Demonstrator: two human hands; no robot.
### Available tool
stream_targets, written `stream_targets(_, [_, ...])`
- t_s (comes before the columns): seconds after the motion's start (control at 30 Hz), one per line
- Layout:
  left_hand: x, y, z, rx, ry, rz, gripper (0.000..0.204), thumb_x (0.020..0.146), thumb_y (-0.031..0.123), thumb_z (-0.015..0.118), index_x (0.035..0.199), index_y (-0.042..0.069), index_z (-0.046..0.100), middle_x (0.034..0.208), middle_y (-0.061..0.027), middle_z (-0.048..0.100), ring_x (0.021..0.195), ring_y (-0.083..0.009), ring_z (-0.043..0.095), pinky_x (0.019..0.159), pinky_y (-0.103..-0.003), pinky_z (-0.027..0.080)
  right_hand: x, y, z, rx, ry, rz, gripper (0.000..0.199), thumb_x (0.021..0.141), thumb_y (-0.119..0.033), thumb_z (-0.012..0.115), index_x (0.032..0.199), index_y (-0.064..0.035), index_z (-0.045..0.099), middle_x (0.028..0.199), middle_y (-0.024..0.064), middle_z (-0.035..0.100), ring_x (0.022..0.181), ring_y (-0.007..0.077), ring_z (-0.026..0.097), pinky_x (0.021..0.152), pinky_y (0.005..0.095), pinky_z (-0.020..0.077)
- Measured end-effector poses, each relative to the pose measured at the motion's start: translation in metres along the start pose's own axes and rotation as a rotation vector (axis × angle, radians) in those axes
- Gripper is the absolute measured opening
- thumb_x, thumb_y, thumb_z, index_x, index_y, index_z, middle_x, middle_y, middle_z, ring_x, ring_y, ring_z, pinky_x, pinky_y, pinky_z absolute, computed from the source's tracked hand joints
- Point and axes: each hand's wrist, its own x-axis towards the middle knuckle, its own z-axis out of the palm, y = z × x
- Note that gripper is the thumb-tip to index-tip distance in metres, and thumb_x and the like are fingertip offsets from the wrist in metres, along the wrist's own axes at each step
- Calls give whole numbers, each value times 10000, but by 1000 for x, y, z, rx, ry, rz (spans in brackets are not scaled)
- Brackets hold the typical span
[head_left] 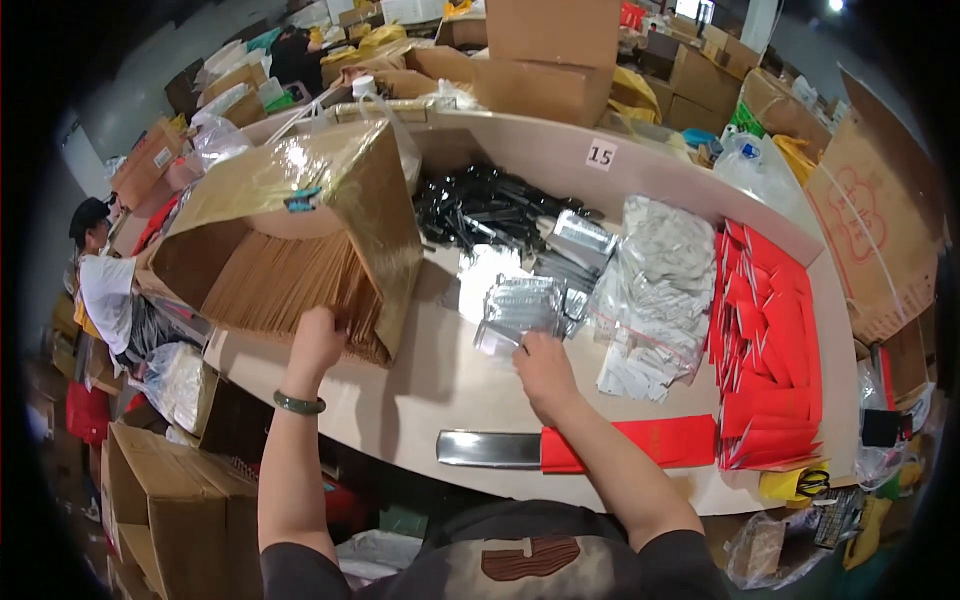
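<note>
My left hand (318,340) is at the mouth of a tipped cardboard box (375,185), its fingers closed on the edge of one of the thin brown paper pieces (275,280) packed upright in rows. Whether these are envelopes or flat sleeves I cannot tell. Over the table's middle, my right hand (545,368) pinches the near edge of a clear, silvery plastic packet (523,308) on a small pile. Below that wrist lies a red paper sleeve (640,444), with a shiny metal strip (488,449) sticking out of its left end.
A heap of black utensil-like pieces (480,205) lies against the raised back edge. To its right are a bag of small white packets (665,260) and stacked red sleeves (770,350). Cardboard boxes (180,490) crowd the floor; another person (105,290) works at far left.
</note>
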Motion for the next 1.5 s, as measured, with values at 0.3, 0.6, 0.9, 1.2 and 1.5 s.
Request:
stream_targets(0.3, [9,-13,-9,160,351,-27,190,922,88,544,1044,17,672,882,-206,687,835,-368,673,710,-435,518,-62,-53,-21,434,-111,-51,173,796,-65,634,969,-64,631,997,133,597,925,332,575,812,402,476])
stream_targets(0.6, [-5,21,-18,169,293,-163,276,958,205,616,1151,11,656,983,-146,722,906,-280,700,753,-365,535,-87,-37,-32,242,-30,-186,154,804,-91,703,944,-60,646,1016,115,614,968,320,582,863,424,457])
stream_targets(0.9, [-130,-10,10,-1268,183,-655,267,1029,179,536,1244,21,535,831,26,513,622,-35,419,529,-153,355,-112,-35,-54,286,29,-88,213,758,-112,752,910,-35,624,1118,148,603,986,345,581,844,444,470])
stream_targets(1.2, [-199,34,41,-1016,-342,-425,61,934,24,621,976,1,660,860,-40,662,785,-102,597,724,-213,461,-115,-20,-69,258,-189,-122,286,753,-164,776,886,-1,582,1361,243,501,1254,423,469,1064,513,383])
stream_targets(1.5, [-162,133,90,-517,-253,105,194,790,7,714,980,47,705,917,-113,646,871,-294,635,775,-355,515,-110,-34,-50,235,-132,-215,343,738,-222,793,925,-7,601,1321,232,534,1232,417,490,1004,491,421])
